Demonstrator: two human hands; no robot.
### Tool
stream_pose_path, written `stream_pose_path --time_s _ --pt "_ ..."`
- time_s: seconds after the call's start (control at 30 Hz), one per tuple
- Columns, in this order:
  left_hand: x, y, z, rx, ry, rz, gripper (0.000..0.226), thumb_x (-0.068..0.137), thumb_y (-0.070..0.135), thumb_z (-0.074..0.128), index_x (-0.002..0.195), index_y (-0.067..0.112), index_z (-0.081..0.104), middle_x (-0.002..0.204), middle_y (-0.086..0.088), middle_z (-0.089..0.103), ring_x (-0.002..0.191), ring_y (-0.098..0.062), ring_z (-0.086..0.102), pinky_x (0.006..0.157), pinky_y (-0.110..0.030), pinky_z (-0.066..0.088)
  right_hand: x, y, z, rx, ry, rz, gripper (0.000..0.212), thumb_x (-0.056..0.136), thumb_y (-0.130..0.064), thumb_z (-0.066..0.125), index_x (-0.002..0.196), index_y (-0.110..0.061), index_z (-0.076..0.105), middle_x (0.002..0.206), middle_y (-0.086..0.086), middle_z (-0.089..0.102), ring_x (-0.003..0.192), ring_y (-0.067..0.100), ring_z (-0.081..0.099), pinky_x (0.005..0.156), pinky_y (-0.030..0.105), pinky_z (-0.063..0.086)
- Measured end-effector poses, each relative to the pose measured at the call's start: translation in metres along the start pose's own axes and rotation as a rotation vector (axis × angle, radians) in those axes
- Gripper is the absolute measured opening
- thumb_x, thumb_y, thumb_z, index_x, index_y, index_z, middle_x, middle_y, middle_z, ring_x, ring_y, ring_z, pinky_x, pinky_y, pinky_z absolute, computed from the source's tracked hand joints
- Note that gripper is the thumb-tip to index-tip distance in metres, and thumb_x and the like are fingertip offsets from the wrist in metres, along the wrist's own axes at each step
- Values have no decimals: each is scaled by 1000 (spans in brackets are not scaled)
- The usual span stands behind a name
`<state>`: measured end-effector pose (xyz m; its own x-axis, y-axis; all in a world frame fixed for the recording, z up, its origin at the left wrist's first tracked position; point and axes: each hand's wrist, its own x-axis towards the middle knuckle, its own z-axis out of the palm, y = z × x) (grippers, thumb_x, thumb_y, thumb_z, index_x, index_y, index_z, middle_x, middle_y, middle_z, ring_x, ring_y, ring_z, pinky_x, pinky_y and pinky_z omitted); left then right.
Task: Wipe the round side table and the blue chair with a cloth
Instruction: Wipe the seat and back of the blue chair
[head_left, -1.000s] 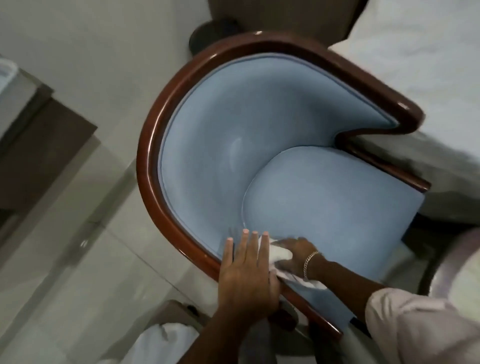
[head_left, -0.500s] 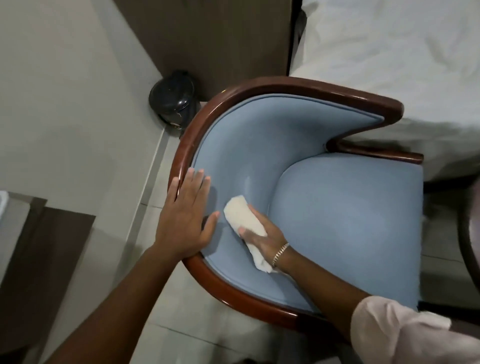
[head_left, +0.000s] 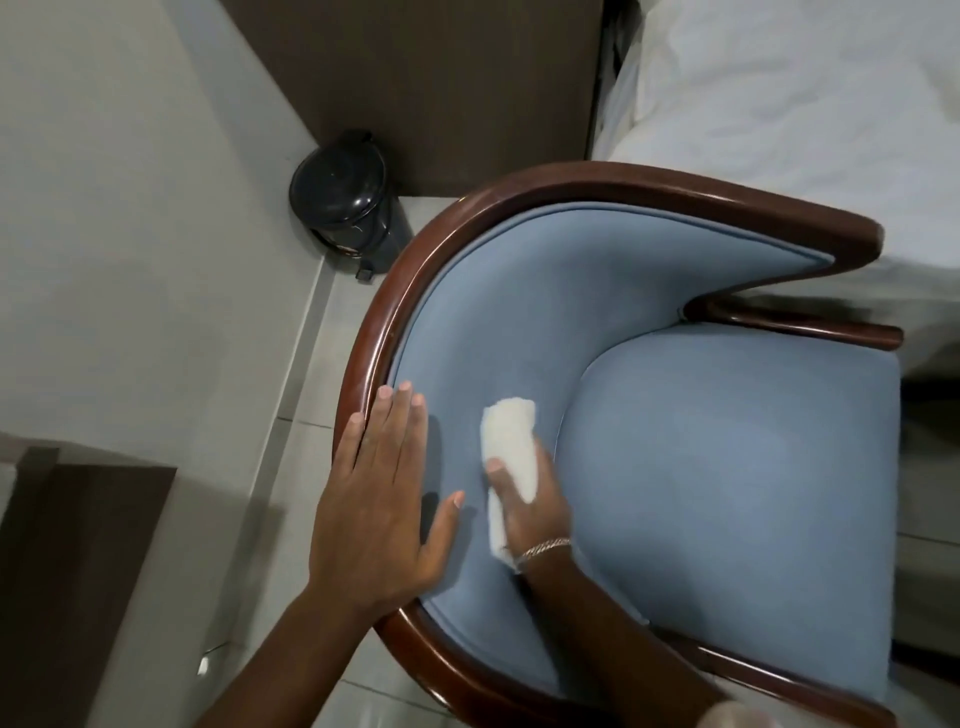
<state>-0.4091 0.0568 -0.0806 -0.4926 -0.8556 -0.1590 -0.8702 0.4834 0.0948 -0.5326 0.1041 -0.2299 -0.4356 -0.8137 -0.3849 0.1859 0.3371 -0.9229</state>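
Note:
The blue chair (head_left: 727, 467) fills the middle of the view, a padded tub seat with a curved dark wooden rim (head_left: 649, 182). My right hand (head_left: 535, 514), a bracelet at its wrist, presses a folded white cloth (head_left: 511, 447) against the inner blue backrest beside the seat cushion. My left hand (head_left: 379, 504) lies flat, fingers apart, over the left rim and the padding next to it. The round side table is not in view.
A small black pedal bin (head_left: 345, 200) stands on the tiled floor behind the chair, against a dark wooden panel (head_left: 415, 73). A bed with white sheets (head_left: 779, 104) lies close on the right. A dark wooden surface (head_left: 78, 571) sits at lower left.
My right hand and the cloth have slid from the near edge of the chair up along the inner backrest. My left hand shifted from the near rim to the left rim.

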Motion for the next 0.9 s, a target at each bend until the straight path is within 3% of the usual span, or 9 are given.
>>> stream_pose_path --time_s 0.1,0.2,0.27,0.43,0.5,0.57,0.67,0.77,0.9 --pt "1 -3 6 -57 38 5 80 91 50 37 156 7 18 167 -10 15 156 -27 11 123 -54 22 21 -48 42 -146 59 -149 65 81 -67 57 139 -58 30 146 -20 44 137 5 40 111 27 34" --pt "3 -3 7 -78 50 3 81 90 51 38 155 7 21 167 -9 17 156 -27 12 123 -54 21 80 -58 44 -151 209 -263 67 85 -51 61 145 -31 38 148 0 46 137 19 42 113 33 31" --pt "4 -1 6 -85 57 -3 80 90 56 36 154 10 23 165 -8 22 154 -30 18 122 -56 24 104 -34 22 -67 279 -152 63 88 -38 65 144 -20 41 146 7 50 135 23 46 112 29 32" --pt "4 -5 6 -109 57 20 80 93 65 21 155 15 19 164 -8 28 152 -30 23 120 -55 26 37 39 -25 -367 31 326 60 87 -58 58 139 -33 41 145 -1 53 132 23 51 109 34 38" --pt "2 -6 4 -136 44 41 77 94 60 24 154 12 26 162 -7 31 152 -28 25 122 -52 24 10 24 -33 -352 -74 322 52 81 -63 60 127 -40 51 129 -10 63 121 14 59 96 27 44" --pt "-2 -8 3 -241 86 79 67 96 52 32 150 12 39 156 0 41 148 -25 36 125 -45 21 -5 -22 -27 -223 -107 230 41 72 -68 63 108 -49 59 107 -28 68 105 -10 62 81 12 44" --pt "-6 -10 -14 -784 221 -138 49 95 41 44 141 26 52 143 19 55 133 -11 53 121 -27 26 -23 -109 0 -155 -121 51 52 67 -71 65 110 -43 61 105 -26 70 104 -4 64 79 9 46" --pt "-13 -32 -51 -1626 270 -456 49 88 42 62 135 26 58 130 -2 71 116 -19 67 103 -42 50 -45 -183 47 -282 -150 -208 66 73 -59 68 133 -37 52 126 -21 59 116 0 55 98 18 42" --pt "-46 -118 -112 -1964 191 -439 65 73 58 74 125 19 66 119 -14 74 110 -30 71 79 -47 61 -85 -256 139 -323 -370 -410 64 76 -45 63 136 -29 49 132 -9 57 122 7 52 106 26 41"
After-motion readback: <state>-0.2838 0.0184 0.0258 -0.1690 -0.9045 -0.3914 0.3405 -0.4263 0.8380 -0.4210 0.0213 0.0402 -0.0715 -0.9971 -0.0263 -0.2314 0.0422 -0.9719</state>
